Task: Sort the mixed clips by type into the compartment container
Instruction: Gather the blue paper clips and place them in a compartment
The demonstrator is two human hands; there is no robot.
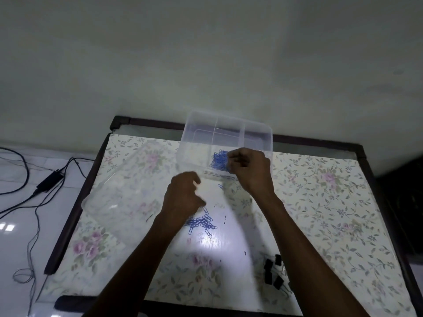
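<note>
Clips got sorted into the clear box on a flowery table point(320, 202).

The clear box point(229, 131) had 3 parts across the far side & sat at 12 o'clock on the table, w/ a heap of blue paper clips point(219, 159) in its near part. A 2nd heap of blue paper clips, the loose pile point(202, 221), lay in the middle, too many to count. About 5 black binder clips point(274, 271) sat at 5 o'clock. Right hand point(249, 170) was curled over the box; can't tell if it pinched a clip. Left hand point(183, 197) was blurry, just above the loose pile; can't tell its grip. A clear lid point(119, 184) lay at 9 o'clock.
</note>
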